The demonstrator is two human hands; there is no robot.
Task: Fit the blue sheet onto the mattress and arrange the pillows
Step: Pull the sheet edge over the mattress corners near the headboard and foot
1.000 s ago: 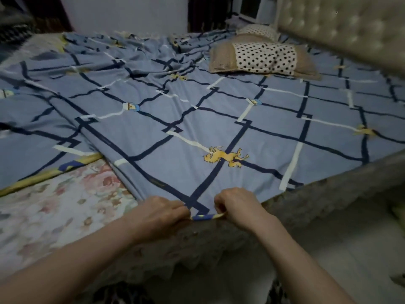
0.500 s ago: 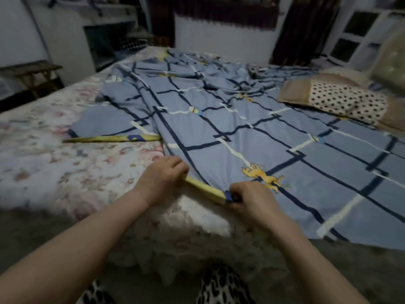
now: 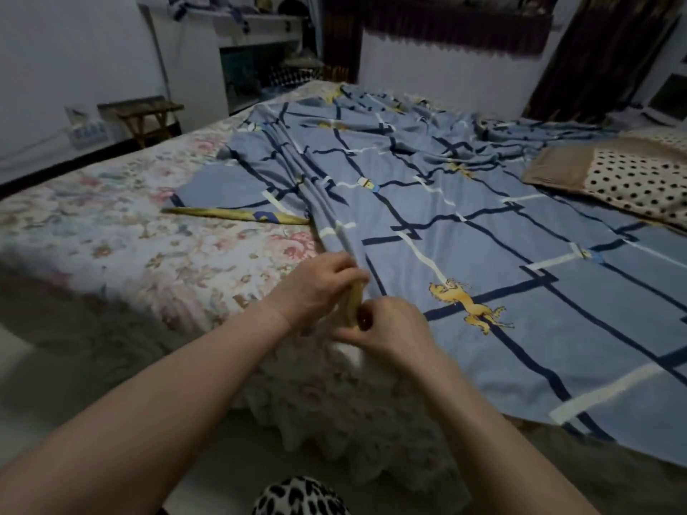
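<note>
The blue sheet (image 3: pixel 464 232), checked with dark and white lines and yellow horse prints, lies spread over the right and middle of the mattress (image 3: pixel 111 232), which has a floral cover. Its left part is folded back, showing a yellow border. At the near bed edge my left hand (image 3: pixel 319 284) and my right hand (image 3: pixel 386 328) sit close together, both pinching the sheet's yellow hem, which is bunched into folds between them. A polka-dot pillow with brown ends (image 3: pixel 624 180) rests on the sheet at the far right.
A lace valance (image 3: pixel 334 410) hangs down the bed's near side. A small wooden table (image 3: pixel 143 115) stands by the left wall beyond the bed. White shelving (image 3: pixel 256 35) and dark curtains (image 3: pixel 453 27) line the far wall. Leopard-print fabric (image 3: pixel 297 496) shows at the bottom edge.
My view has swung left along the bed. My hands have come closer together, gathering the yellow hem into a bunch, and the sheet now pulls into long folds toward them.
</note>
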